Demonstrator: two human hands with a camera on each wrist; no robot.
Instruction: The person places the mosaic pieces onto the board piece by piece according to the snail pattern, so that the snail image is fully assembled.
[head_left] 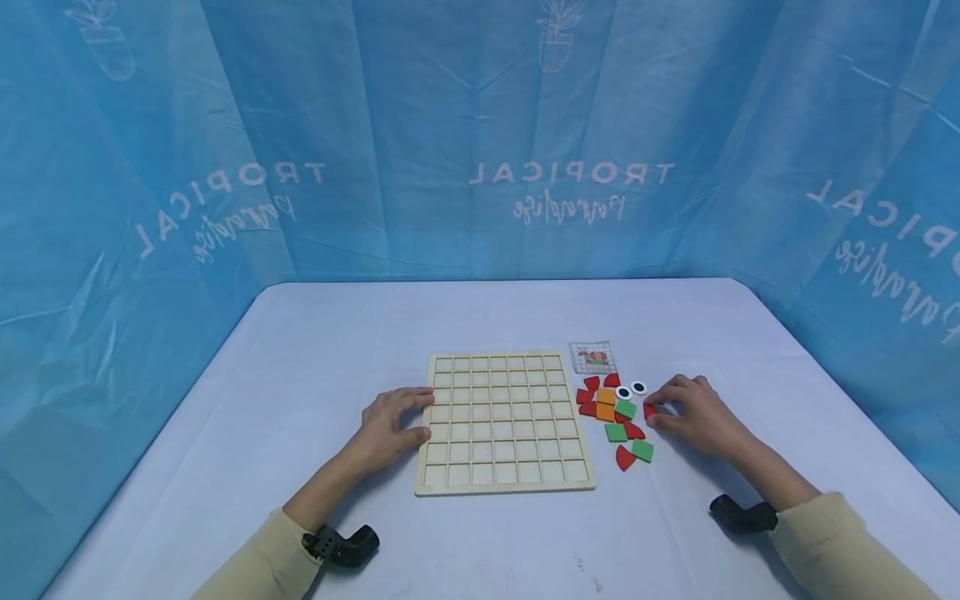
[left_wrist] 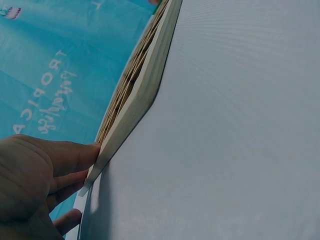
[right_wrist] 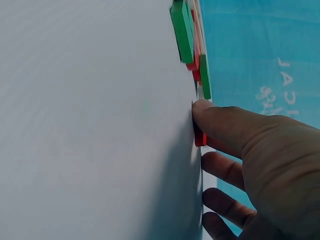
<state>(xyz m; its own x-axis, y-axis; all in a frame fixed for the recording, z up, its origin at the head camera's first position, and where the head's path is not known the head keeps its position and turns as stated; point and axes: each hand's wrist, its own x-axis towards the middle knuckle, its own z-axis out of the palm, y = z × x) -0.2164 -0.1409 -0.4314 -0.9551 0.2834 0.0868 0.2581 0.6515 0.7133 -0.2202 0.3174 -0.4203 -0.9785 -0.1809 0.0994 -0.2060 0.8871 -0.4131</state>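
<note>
A wooden grid board (head_left: 501, 488) lies flat on the table. At its left edge rests my left hand (head_left: 388, 425), thumb and fingertips touching the rim without curling round it. The left wrist view shows that hand (left_wrist: 35, 185) against the side of the board (left_wrist: 135, 100). Right of the scattered pieces, my right hand (head_left: 693, 415) pinches a red piece (head_left: 649, 411) between thumb and fingers. In the right wrist view the red piece (right_wrist: 200, 136) is low on the table beneath the thumb, partly hidden; the other fingers of the right hand (right_wrist: 270, 160) are spread below.
Between board and right hand lie several flat pieces: a red quarter-round (head_left: 625, 457), a green square (head_left: 642, 450), an orange square (head_left: 606, 397), and white discs with black centres, such as this eye disc (head_left: 638, 387). A small picture card (head_left: 592, 358) lies behind them. Blue curtains (head_left: 480, 125) surround the table.
</note>
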